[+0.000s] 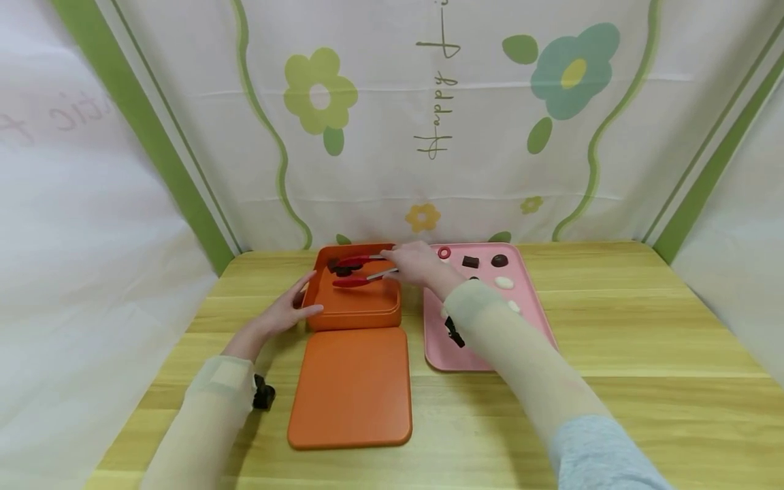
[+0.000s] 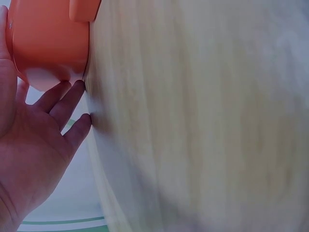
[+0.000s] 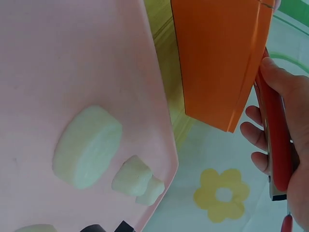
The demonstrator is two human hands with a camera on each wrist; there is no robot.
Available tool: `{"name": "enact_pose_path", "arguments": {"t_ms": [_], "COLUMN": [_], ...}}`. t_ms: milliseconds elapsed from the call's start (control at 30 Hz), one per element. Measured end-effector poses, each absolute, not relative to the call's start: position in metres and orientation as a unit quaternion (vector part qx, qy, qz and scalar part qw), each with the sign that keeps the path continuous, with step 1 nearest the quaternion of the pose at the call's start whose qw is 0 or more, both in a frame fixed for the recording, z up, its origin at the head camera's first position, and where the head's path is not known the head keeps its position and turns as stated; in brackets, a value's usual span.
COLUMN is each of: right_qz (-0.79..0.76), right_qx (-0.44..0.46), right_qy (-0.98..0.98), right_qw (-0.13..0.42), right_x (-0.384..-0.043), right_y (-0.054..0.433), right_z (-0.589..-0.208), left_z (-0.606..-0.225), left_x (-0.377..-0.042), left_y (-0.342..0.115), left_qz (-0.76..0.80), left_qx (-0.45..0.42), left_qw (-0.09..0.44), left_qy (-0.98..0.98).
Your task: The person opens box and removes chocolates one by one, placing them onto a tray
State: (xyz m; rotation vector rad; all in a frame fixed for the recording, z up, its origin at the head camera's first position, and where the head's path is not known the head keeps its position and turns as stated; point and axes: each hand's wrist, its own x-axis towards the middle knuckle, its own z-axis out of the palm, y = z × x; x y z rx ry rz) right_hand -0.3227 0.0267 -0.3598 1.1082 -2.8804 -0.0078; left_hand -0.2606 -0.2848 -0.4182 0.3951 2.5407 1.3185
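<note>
My right hand (image 1: 418, 263) grips a pair of red-tipped metal tongs (image 1: 352, 282) over the orange box (image 1: 355, 320). The tongs' arms are spread, with their tips inside the box around a small cluster of dark brown pieces (image 1: 343, 271) that look like chocolates. In the right wrist view, thumb and fingers curl round the red handle of the tongs (image 3: 276, 135). My left hand (image 1: 284, 312) touches the box's left side, fingers extended along the wall and thumb at the front corner. The left wrist view shows those fingers reaching under the box's rounded corner (image 2: 53, 53).
A flat orange lid (image 1: 352, 391) lies in front of the box. To the right, a pink tray (image 1: 439, 357) carries dark pieces (image 1: 499, 260), white pieces (image 1: 504, 283) and a red ring (image 1: 444, 252). A flowered curtain (image 1: 380, 170) hangs behind the wooden table (image 1: 625, 327).
</note>
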Motion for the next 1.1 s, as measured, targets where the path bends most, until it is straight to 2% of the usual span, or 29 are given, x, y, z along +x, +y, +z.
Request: {"name": "enact_pose_path", "arguments": {"t_ms": [1100], "right_qz": [0.004], "right_qx": [0.379], "right_qy": [-0.925], "right_qw": [0.017], "right_x": [-0.3221], "right_y": [0.0226], "right_z": [-0.3686], "left_z": [-0.4185], "left_x": [-0.2604], "left_y": [-0.2862], "left_qz": [0.445], "left_qx": [0.126], "left_qw": [0.127], "left_qy": [0.878]}}
